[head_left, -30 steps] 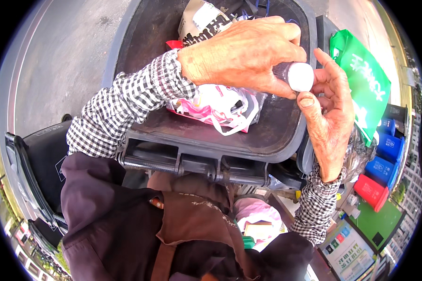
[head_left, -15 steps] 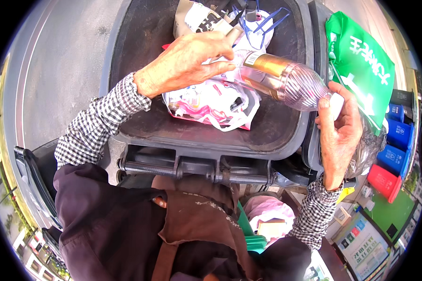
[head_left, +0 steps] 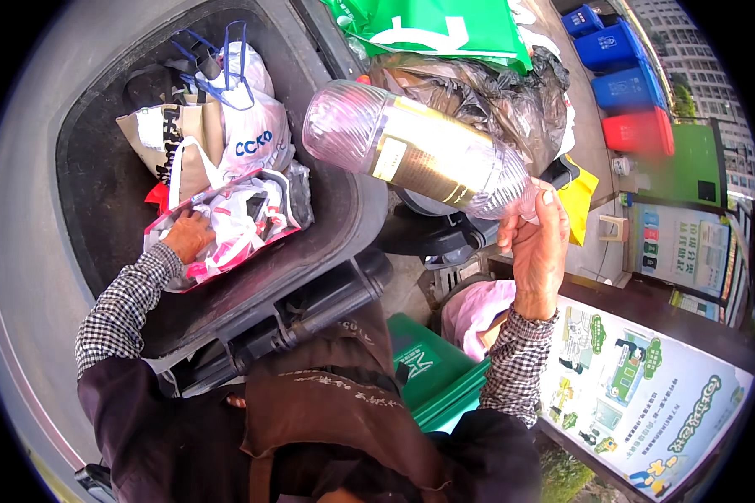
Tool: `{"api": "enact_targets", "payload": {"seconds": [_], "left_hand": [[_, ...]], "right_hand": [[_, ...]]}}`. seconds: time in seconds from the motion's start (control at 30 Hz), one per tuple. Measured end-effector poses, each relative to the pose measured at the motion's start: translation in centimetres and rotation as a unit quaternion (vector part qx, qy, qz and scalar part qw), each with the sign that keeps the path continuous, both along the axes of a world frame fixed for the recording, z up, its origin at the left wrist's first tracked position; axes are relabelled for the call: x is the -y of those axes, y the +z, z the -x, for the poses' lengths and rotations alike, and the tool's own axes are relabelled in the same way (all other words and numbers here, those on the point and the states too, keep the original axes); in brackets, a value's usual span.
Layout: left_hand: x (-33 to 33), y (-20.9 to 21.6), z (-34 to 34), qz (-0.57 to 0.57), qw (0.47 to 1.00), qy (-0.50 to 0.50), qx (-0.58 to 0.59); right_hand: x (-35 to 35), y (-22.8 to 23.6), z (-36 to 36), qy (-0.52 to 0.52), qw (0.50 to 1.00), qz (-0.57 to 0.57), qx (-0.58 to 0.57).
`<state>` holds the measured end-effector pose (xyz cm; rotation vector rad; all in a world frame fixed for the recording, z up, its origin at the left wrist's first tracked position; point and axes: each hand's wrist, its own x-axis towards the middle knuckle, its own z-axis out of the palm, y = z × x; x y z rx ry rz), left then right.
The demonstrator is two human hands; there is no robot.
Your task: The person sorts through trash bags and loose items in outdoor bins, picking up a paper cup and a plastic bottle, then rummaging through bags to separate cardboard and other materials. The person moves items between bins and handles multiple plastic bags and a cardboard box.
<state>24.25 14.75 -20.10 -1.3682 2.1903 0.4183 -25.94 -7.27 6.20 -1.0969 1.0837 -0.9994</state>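
Note:
My right hand grips a large clear plastic bottle by its narrow neck end. The bottle has ribbed ends and a gold label; it lies slanted in the air, its base toward the bin. My left hand is down in the dark wheeled bin, its bent fingers on a pink-and-white plastic carrier bag stuffed with crumpled wrappings. Its fingertips are partly hidden among the folds. Behind that bag stand a beige paper bag and a white plastic bag with blue handles.
A green bag and a dark translucent rubbish bag lie beyond the bottle. A green bin and a pink bag stand close to me. Blue bins, a red bin and a printed board are at the right.
My left hand has left the bottle's side and dropped onto the carrier bag. My right hand has carried the bottle away from above the bin. The view has swung to the right.

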Motion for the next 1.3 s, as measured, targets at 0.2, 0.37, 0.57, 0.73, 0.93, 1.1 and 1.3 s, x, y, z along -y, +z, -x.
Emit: {"api": "enact_targets", "payload": {"seconds": [0.2, 0.37, 0.57, 0.73, 0.93, 1.1, 1.3], "left_hand": [[1.1, 1.9, 0.1, -0.083, 0.992, 0.097, -0.006], [0.7, 7.1, -0.2, -0.1, 0.978, 0.18, -0.044], [0.0, 9.6, 0.4, -0.099, 0.935, 0.325, -0.104], [-0.6, 10.0, -0.7, -0.092, 0.91, 0.379, -0.14], [-1.4, 12.0, -1.8, 0.049, 0.847, 0.478, -0.227], [-1.3, 16.5, 0.9, 0.123, 0.817, 0.527, -0.2], [-1.6, 19.8, 4.1, 0.241, 0.782, 0.544, -0.186]], "right_hand": [[1.0, -1.6, 2.8, -0.028, 0.999, -0.027, 0.035], [2.2, -1.8, 5.3, -0.123, 0.986, 0.009, 0.112], [2.3, -1.0, 14.1, -0.285, 0.905, 0.117, 0.294], [-2.5, -8.6, 22.7, -0.439, 0.883, 0.052, 0.157], [-11.7, -19.4, 17.3, -0.487, 0.852, -0.142, 0.127], [-14.3, -22.3, 11.7, -0.461, 0.823, -0.27, 0.192], [-8.1, -33.0, 11.6, -0.487, 0.81, -0.257, 0.203]]}}
